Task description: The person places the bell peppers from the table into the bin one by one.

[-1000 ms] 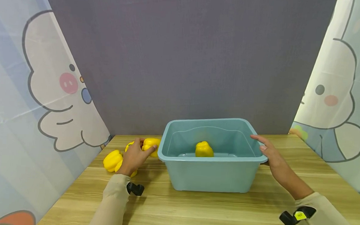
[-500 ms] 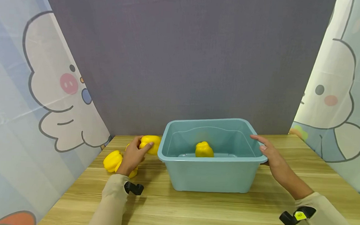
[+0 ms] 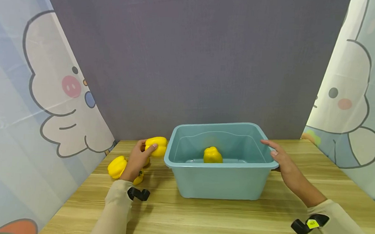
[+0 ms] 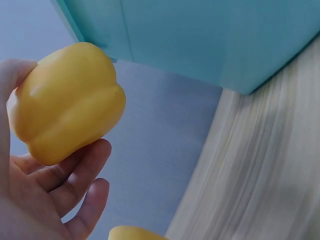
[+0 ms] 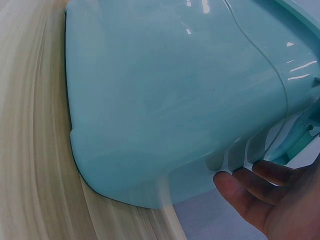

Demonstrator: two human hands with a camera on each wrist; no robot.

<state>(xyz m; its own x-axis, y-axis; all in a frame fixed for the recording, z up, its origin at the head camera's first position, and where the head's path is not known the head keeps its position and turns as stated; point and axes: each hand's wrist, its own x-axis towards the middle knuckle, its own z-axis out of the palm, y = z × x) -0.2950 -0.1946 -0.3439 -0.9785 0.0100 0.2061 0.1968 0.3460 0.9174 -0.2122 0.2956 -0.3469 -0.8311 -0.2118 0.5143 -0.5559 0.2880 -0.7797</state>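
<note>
Just beside the left rim of one blue-green bin (image 3: pixel 220 182), one yellow pepper (image 3: pixel 160 144) is held up off the wood-grain table (image 3: pixel 182 219); whether it touches the rim, I cannot tell. The left hand (image 3: pixel 135 160) grips it, thumb on one side and fingers on the other, spread about as wide as the pepper itself. At the bin's opposite end the right hand (image 3: pixel 285 166) holds the rim, with thumb and one finger over the edge and three fingertips showing beneath, against the outer wall, in the right wrist view. One more pepper, the second (image 3: pixel 213 155), sits inside the bin, which stands upright. At least three others lie on the table around the left hand: a whole-looking one (image 3: pixel 117 167) to its left, a part-hidden one (image 3: pixel 138 178) by the wrist, its dark stem showing, and a sliver of another (image 3: pixel 147 161) behind the fingers. Two beige sleeves (image 3: pixel 116 208) each carry one black wrist camera (image 3: pixel 139 194). Beyond stand one grey backdrop (image 3: pixel 190 60) and two cartoon-printed curtains (image 3: pixel 4 86), one per side.
</note>
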